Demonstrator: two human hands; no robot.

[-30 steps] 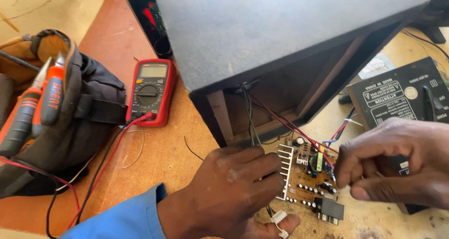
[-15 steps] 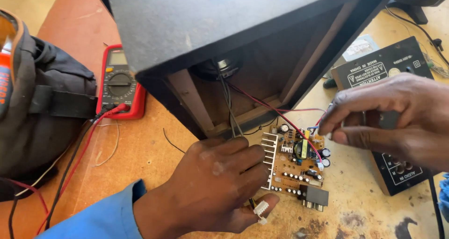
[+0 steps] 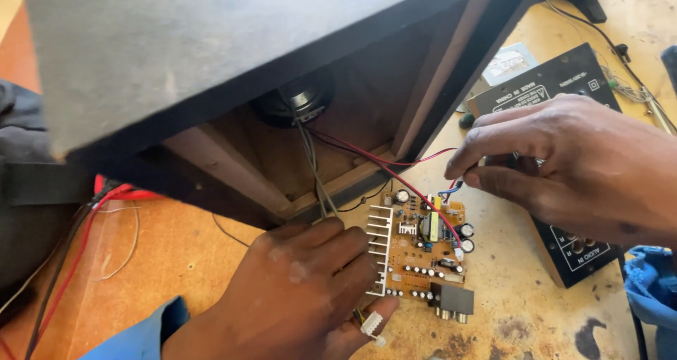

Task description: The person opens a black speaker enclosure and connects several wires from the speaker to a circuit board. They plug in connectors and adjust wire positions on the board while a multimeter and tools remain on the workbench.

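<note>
My left hand (image 3: 300, 289) lies curled against the board's (image 3: 422, 251) heatsink side, a white plug (image 3: 371, 324) at its thumb. My right hand (image 3: 564, 166) pinches a small connector (image 3: 455, 187) just above the board, near the bench's front edge.

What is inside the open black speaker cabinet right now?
Inside the speaker cabinet: a round speaker magnet, bare wooden braces, and red, black and grey wires running out to the circuit board. The top panel hides the rest of the interior.

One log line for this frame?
left hand: steadies circuit board | right hand: pinches wires above board | speaker box: open, behind
</note>
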